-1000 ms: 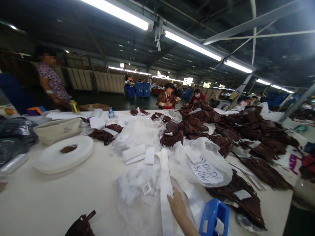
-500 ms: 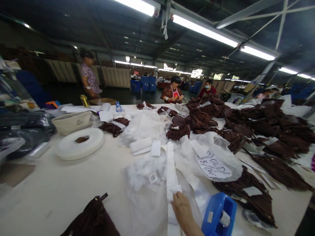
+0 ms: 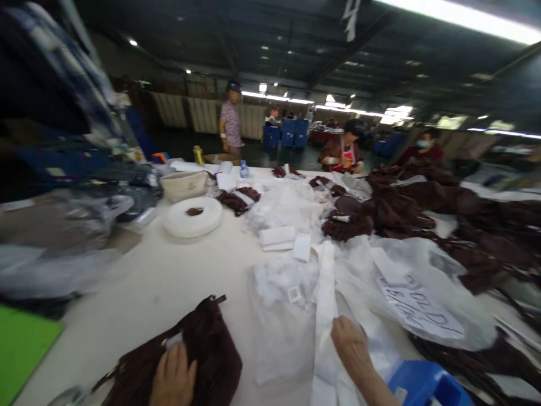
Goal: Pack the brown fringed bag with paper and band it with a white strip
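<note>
My left hand [image 3: 174, 376] lies flat on a dark brown bag [image 3: 214, 345] at the lower left, fingers stretched out beside a small pale tag near its top. The bag rests on the table with its dark strap or cord trailing left. My right hand [image 3: 351, 345] is closed at the edge of a long white strip [image 3: 324, 282], which runs lengthwise over clear plastic. Its fingertips are partly hidden. Just left of the strip is a clear plastic bag [image 3: 283, 332] with white stuffing and a barcode label. Right of that hand stands a blue plastic container [image 3: 426, 383].
A pile of dark brown bags [image 3: 401, 208] covers the right side. A plastic bag with a handwritten sheet [image 3: 418, 307] lies before it. On the left are a white tape roll [image 3: 193, 219], a cream pouch [image 3: 183, 186] and a green sheet [image 3: 25, 352]. Several people are beyond the table.
The view has swung left. My left hand has come into view on the brown bag. My right hand stays by the white strip, its fingers now more curled.
</note>
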Motion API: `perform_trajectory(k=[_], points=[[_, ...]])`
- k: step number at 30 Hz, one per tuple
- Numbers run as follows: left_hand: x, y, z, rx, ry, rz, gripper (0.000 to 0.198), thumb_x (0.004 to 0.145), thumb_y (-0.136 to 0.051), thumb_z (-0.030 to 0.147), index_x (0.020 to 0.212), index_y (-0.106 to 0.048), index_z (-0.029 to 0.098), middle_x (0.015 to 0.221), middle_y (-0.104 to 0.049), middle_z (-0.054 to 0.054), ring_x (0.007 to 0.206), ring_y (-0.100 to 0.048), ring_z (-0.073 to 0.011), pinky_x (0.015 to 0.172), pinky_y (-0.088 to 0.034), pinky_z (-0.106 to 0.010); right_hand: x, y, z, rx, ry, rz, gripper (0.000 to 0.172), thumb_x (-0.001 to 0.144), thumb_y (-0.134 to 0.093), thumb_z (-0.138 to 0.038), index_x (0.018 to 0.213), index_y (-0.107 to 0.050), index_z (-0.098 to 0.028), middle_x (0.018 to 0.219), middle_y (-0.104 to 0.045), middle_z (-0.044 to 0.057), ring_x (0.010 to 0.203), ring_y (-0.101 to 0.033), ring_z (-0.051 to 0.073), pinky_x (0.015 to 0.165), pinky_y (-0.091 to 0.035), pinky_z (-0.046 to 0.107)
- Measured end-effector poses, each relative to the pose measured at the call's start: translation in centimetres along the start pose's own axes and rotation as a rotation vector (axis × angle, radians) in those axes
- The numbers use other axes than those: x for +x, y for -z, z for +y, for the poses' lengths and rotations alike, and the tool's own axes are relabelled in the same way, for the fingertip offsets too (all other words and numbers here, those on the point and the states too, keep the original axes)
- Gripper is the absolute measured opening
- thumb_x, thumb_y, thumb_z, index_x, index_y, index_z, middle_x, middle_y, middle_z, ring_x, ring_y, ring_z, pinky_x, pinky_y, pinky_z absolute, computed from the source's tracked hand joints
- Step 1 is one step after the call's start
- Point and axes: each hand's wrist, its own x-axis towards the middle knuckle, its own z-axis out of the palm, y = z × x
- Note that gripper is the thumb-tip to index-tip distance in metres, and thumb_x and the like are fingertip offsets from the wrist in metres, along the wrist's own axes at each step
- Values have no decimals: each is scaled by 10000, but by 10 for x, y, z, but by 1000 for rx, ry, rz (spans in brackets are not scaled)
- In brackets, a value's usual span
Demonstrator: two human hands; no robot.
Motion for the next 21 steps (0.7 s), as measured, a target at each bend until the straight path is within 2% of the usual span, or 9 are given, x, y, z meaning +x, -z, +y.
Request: perform_trajectory(k=[2,4,6,8,10,13,15,17,21], points=[[9,12,7,66,52,-53,288,784,-352,89,805,-639,86,904,-627,-163,936,-531,-291,833,-402,-459,5,5,10,-31,28,105,264,705,-406,12,570,-505,-192,561,-542,35,543,-508,171,552,-376,293],[15,16,13,113,195,-104,297,817,-376,139,955,-597,-4,1014,-597,-208,988,-517,-292,872,-398,-432,14,5,18,0,120,199,266,733,-398,-47,535,-478,-204,510,-507,15,480,-474,146,504,-346,274],[15,13,17,96,279,-138,372,836,-392,190,1114,-500,-33,1078,-574,-208,1036,-499,-284,894,-400,-405,23,8,22,-47,24,277,195,793,-419,-196,631,-526,-200,617,-568,28,503,-490,142,458,-304,262],[9,11,20,67,311,-155,476,852,-371,216,1258,-338,-31,1095,-570,-207,1056,-499,-281,904,-402,-405,32,20,21,-99,-87,312,200,821,-392,-237,698,-542,-189,695,-604,30,464,-467,111,408,-257,242],[0,7,21,19,286,-160,511,864,-322,202,1319,-220,-6,1105,-569,-211,1063,-509,-281,920,-393,-428,40,35,19,-103,-150,333,208,837,-364,-225,750,-546,-174,735,-622,36,461,-468,94,398,-265,228],[-10,-3,20,-67,263,-135,459,867,-245,175,1301,-291,31,1120,-564,-207,1072,-509,-277,928,-383,-455,53,52,19,13,-190,381,204,854,-353,-241,851,-539,-159,813,-633,74,635,-562,124,511,-379,223],[-11,-8,19,-81,269,-90,431,870,-228,186,1233,-401,31,1101,-570,-206,1067,-503,-279,918,-387,-455,59,57,21,145,-221,381,237,871,-324,-286,888,-527,-164,846,-623,92,747,-579,152,617,-429,249],[-9,-9,15,-80,240,-39,417,873,-240,209,1175,-458,24,1068,-576,-203,1044,-505,-281,909,-390,-444,65,60,23,307,-266,347,296,882,-276,-352,882,-515,-177,836,-607,88,767,-574,165,674,-452,282],[5,5,9,-125,288,-24,489,874,-286,324,1232,-375,3,1097,-540,-207,1029,-498,-280,869,-416,-390,74,66,25,619,-342,346,322,867,-287,-432,894,-504,-194,863,-576,71,787,-557,168,714,-467,318]])
